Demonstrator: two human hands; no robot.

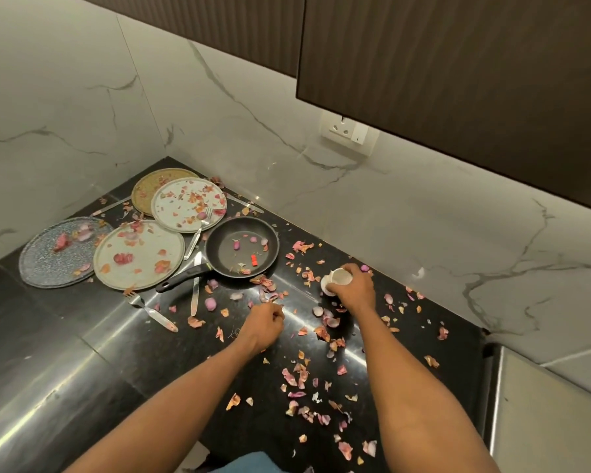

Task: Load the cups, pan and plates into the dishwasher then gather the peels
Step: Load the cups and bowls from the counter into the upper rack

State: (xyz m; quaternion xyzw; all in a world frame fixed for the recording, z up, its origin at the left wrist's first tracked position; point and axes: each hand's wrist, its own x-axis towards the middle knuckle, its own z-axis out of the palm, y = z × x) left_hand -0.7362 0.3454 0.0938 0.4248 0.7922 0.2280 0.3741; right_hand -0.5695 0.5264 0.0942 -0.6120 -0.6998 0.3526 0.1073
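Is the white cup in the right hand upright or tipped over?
Tipped. The white cup lies on its side under the right hand, its open mouth facing up and away.

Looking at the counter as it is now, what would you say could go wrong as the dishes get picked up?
The right hand grips a tilted cup from above; anything left inside might spill onto the counter. The plates overlap, with peels and a fork lying on them, so lifting one could tip scraps or cutlery off. The pan handle lies across a knife, which may get dragged along.
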